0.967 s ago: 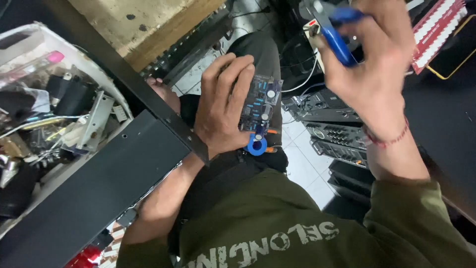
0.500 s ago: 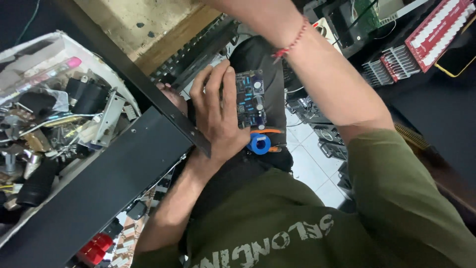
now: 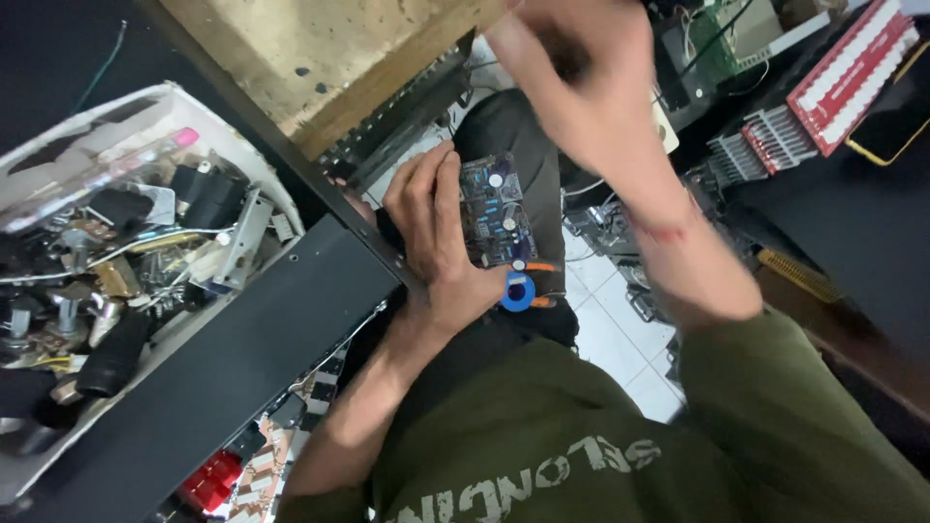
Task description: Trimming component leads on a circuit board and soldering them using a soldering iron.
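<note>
Now the right hand (image 3: 581,87) swings back above the circuit board (image 3: 496,208), blurry, grip unclear; left hand (image 3: 441,237) grips the board; blue knob (image 3: 517,291) below it sits untouched

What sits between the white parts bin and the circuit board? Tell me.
In the head view, a long black metal chassis panel runs between the white parts bin and the circuit board, which the left hand holds.

Small dark circuit board (image 3: 496,208), studded with capacitors (blue ring at its six o'clock end), clasped upright at frame centre.
</note>
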